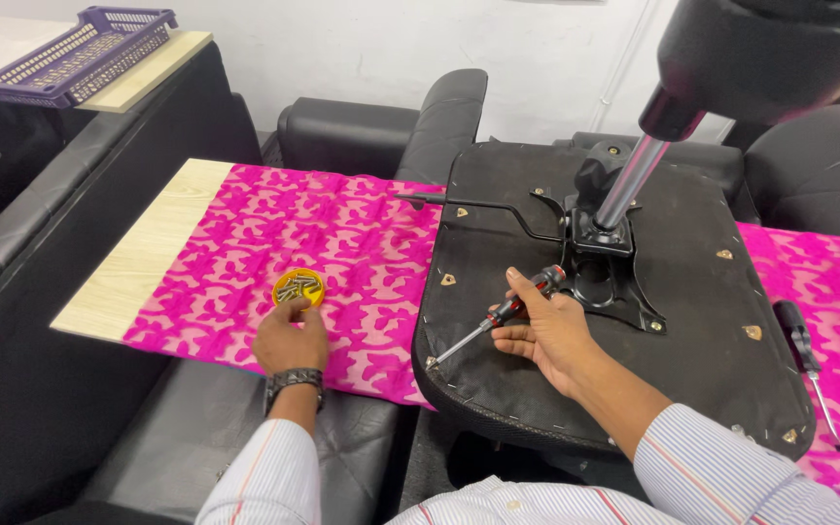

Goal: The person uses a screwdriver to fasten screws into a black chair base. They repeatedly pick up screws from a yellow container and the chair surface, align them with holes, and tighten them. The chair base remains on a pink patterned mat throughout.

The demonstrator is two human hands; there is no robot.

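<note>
Head view. The person's left hand (pixel 289 340), wearing a dark studded wristband (pixel 294 379), rests on the pink patterned cloth (pixel 342 243) with its fingertips touching the near edge of a small round yellow dish (pixel 298 289); the dish holds a heap of metal screws (pixel 297 286). The fingers are loosely curled toward the dish; whether they pinch a screw cannot be told.

The right hand (pixel 548 331) is closed around a screwdriver (pixel 503 316) with a red and black handle. The handle end projects above the thumb, and the shaft slants down to the left, its tip close to the near left corner of the seat.

An upturned office-chair seat (pixel 692 321), with a black underside, lies on the cloth to the right of the dish. Triangular metal inserts (pixel 448 280) mark its corners and edges. A black mechanism plate (pixel 605 272) sits at its middle, carrying a silver gas cylinder (pixel 629 180) that rises toward a dark chair base (pixel 770 49) at the top of the frame. A thin black lever (pixel 478 206) extends leftward from the plate.

A second screwdriver (pixel 804 355), black-handled, lies at the right edge of the seat.

The cloth covers a light wooden counter (pixel 138 262) set across black armchairs (pixel 381 136). A purple plastic basket (pixel 75 49) stands on another wooden board at upper left.
</note>
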